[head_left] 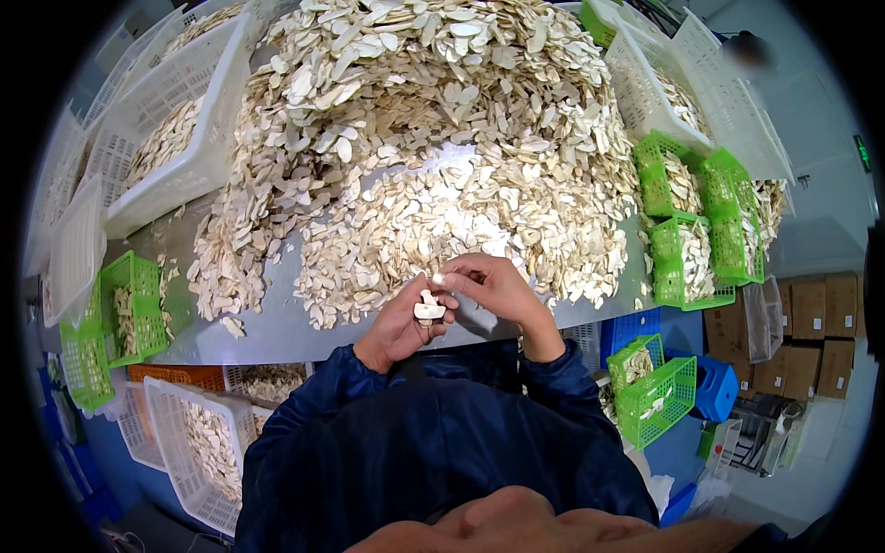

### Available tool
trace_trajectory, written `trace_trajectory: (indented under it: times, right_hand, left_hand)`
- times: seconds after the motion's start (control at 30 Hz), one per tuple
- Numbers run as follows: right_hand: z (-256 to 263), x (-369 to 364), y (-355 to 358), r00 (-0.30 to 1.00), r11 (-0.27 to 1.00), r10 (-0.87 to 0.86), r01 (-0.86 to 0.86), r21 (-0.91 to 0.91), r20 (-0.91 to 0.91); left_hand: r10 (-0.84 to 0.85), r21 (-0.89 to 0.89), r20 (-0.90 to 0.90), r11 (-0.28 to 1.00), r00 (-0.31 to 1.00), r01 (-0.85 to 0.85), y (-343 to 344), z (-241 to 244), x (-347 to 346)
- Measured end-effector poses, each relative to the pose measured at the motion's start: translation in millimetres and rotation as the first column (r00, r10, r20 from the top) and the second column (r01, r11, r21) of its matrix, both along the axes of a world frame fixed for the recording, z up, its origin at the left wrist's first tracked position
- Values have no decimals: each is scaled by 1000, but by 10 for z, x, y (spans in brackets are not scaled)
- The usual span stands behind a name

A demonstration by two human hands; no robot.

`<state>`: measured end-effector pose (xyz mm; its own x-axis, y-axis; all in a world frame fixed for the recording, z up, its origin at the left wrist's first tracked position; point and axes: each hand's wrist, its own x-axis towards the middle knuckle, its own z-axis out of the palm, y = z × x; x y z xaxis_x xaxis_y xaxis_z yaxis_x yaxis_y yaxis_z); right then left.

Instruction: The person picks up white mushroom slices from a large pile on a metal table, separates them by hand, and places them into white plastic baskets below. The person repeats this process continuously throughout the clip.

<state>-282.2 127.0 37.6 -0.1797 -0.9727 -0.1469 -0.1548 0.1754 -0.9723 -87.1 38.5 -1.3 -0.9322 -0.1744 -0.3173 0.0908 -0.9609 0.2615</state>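
My left hand (408,319), palm up at the metal table's near edge, holds a few pale dried slices (429,311), possibly mushroom, in its curled fingers. Against its fingertips is my right hand (494,287), with thumb and forefinger pinched on one small white slice (438,278). Just beyond both hands spreads a loose layer of similar slices (415,214). Behind that layer rises a large heap of slices (442,83), reaching down the left side as well. The undersides of my fingers are partly hidden.
White perforated crates (225,117) with slices line the table's left; others (684,83) stand at the back right. Small green baskets sit at the left (138,311) and right (684,263) ends. Below the near edge are a white crate (200,442) and green baskets (657,401). A blurred person is at upper right.
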Motion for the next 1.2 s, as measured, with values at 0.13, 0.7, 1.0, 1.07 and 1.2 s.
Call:
trace_trajectory:
  times: [0.13,0.7,1.0,1.07,1.2]
  right_hand:
    - [213,-104,-271,870,969,-182,237,65,-458]
    - [-63,-340,-630,726,998,-67,61,-34,-684]
    - [-30,-617,-635,513,952,-306,187,-244,-802]
    - [-43,-639,-752,394,958,-283,73,-277,-875]
    - [-121,-751,-1000,104,943,-332,46,-329,-937]
  left_hand:
    - [-24,14,-4,1000,1000,24,-39,-81,52]
    - [-21,-168,104,985,994,38,-20,-30,112]
    - [-22,-168,71,985,997,34,-30,-23,163]
    - [-23,-162,58,986,998,32,-34,-9,153]
    - [-2,-192,46,981,999,10,-24,-19,150]
